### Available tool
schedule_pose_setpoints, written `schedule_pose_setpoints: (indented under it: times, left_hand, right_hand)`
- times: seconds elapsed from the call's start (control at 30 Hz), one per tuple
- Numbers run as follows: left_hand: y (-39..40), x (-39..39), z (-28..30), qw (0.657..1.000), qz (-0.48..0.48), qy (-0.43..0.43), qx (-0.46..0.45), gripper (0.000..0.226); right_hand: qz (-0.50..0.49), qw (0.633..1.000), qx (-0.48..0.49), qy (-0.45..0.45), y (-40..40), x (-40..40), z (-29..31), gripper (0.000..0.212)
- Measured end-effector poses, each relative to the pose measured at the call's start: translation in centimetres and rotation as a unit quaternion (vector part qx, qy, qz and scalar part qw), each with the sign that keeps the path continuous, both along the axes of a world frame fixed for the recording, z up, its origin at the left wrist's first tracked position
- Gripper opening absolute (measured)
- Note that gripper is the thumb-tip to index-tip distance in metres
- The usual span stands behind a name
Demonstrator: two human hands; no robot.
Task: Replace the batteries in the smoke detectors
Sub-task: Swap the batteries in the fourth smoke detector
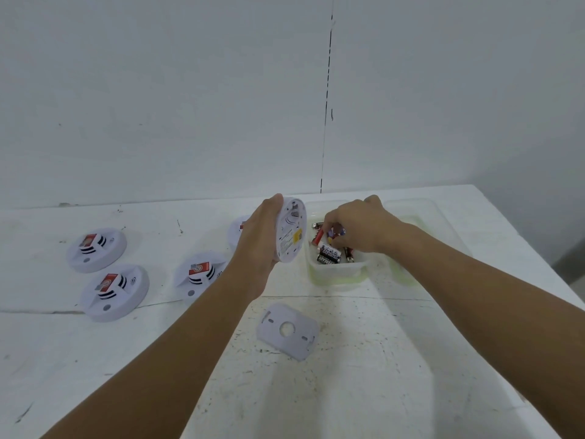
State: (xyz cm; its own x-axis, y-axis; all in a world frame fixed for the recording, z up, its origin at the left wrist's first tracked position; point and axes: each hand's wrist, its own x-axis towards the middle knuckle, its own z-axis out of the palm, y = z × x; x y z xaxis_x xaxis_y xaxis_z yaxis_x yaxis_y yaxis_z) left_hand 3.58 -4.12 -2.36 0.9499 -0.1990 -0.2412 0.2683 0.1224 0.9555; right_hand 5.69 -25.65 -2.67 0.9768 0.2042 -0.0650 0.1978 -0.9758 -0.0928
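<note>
The left hand (258, 240) holds a round white smoke detector (290, 229) up on its edge, just beside a clear box (335, 269) of batteries (329, 253). The right hand (357, 231) reaches into the box, fingers curled around small batteries. A flat white cover plate (288, 331) lies on the bench (348, 375) near the person. Three more detectors (115, 293) sit on the left side, and another peeks out behind the left hand.
</note>
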Motion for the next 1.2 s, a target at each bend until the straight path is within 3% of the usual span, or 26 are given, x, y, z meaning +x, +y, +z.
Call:
schedule_pose_setpoints:
  times: [0.4, 0.73, 1.2]
  left_hand:
    - [-0.3, 0.2, -0.3, 1.0, -0.001, 0.005, 0.001, 0.043]
    - [-0.2, 0.1, -0.1, 1.0, 0.004, 0.008, 0.01, 0.043]
    - [0.1, 0.1, -0.4, 1.0, 0.007, 0.012, 0.01, 0.051]
  right_hand:
    - [-0.016, 1.0, 0.0, -0.01, 0.5, 0.3, 0.4, 0.025]
    - [-0.051, 0.987, -0.152, -0.019, 0.9, 0.7, -0.3, 0.029]
    - [-0.029, 0.994, -0.106, 0.002, 1.3, 1.1, -0.8, 0.027]
